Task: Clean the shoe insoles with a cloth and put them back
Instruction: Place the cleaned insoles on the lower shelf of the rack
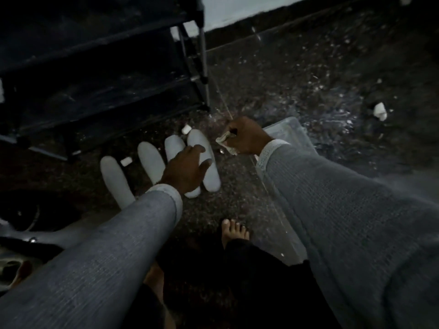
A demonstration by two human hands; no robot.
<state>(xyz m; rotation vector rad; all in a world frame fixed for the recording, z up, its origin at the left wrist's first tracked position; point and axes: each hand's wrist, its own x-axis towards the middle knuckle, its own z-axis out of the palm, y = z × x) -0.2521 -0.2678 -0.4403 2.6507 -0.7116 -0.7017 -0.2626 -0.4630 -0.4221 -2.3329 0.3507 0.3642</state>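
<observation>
Insoles (152, 161), 4 pale smooth ovals; left hand (184, 169) spread flat on them; right hand (247, 136) clutches crumpled cloth (225, 144).

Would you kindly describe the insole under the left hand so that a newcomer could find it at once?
Start at the dark shoe rack; on the floor before it lie four pale insoles in a row. The wanted insole is the one at the right end, nearest the right hand that holds the cloth. Only this one has the fingers of the left hand on it.
</observation>
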